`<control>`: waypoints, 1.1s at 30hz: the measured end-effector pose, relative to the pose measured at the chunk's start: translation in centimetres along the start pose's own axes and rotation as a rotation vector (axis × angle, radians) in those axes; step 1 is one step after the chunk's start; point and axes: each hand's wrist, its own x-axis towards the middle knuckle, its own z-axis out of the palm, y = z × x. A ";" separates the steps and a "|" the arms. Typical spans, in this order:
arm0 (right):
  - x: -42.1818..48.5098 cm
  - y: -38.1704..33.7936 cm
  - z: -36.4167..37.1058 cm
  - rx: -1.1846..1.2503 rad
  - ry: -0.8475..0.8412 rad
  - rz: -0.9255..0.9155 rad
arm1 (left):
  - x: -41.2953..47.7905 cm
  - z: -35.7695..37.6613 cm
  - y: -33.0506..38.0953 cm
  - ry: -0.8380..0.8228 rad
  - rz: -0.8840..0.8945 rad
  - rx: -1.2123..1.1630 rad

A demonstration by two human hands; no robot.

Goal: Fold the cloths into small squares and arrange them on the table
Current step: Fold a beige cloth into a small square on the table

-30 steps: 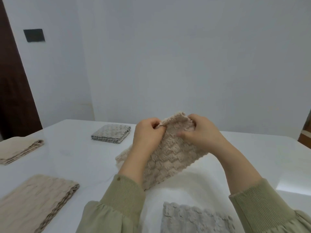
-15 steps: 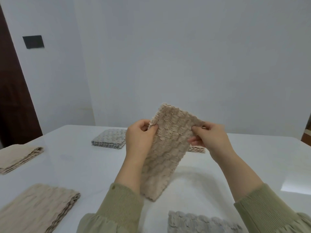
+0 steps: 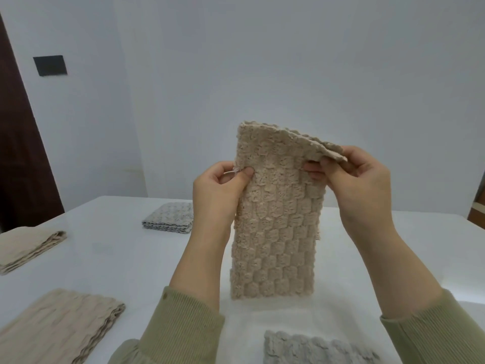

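Grey cloth lies nearest, at the front of the table, with a folded beige stack to its left. Above them a long beige textured cloth hangs upright over the table. The left hand pinches its left edge, and the right hand pinches the bent-over top right corner. Farther left lies another beige fold. Beyond sits a small grey square.

Both forearms raised, angled inward.
Left hand pinches the left edge of the cloth under its thumb; right hand pinches the top right corner, fingers curled.
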 end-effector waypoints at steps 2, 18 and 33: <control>0.0 0.2 0.0 -0.076 0.022 -0.016 | 0.3 -0.2 -0.6 0.048 0.080 0.189; -0.3 7.1 -1.5 -0.341 -0.106 0.421 | 1.4 -1.2 -6.2 0.019 -0.429 -0.005; -2.3 11.1 -3.7 -0.525 -0.490 1.061 | -1.4 -3.2 -13.8 0.044 -0.515 0.094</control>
